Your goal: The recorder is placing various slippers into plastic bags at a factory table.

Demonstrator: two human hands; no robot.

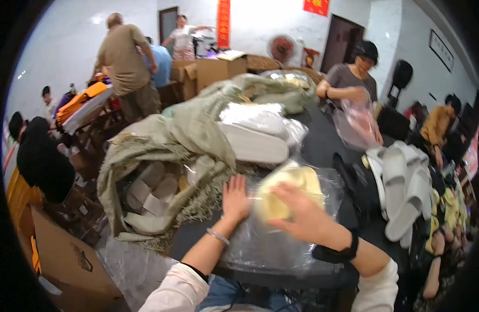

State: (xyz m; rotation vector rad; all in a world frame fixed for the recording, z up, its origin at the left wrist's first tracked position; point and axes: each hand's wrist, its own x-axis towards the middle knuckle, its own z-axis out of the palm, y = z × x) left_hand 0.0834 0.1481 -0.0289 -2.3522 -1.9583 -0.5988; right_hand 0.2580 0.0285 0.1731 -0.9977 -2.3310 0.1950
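Note:
A pale yellow pair of slippers [291, 192] lies in front of me on the dark table, in or on a clear plastic bag [281, 249]. My right hand [304, 213] is over the slippers' near side, its fingers stretched out and slightly blurred; whether it presses on them I cannot tell. Flat at the bag's left edge rests my left hand [235, 198], fingers extended, holding nothing. Just beyond, bagged off-white slippers [252, 143] lie against a green woven sack [192, 127]. Through the sack's mouth, more light-coloured slippers [153, 187] show.
Light grey slippers [400, 182] are stacked to the right, beside dark items. Across the table, a person [354, 83] handles a pink plastic bag [354, 122]. Cardboard boxes [218, 73] stand behind the sack; another carton [67, 260] is at lower left. Several people work around the room.

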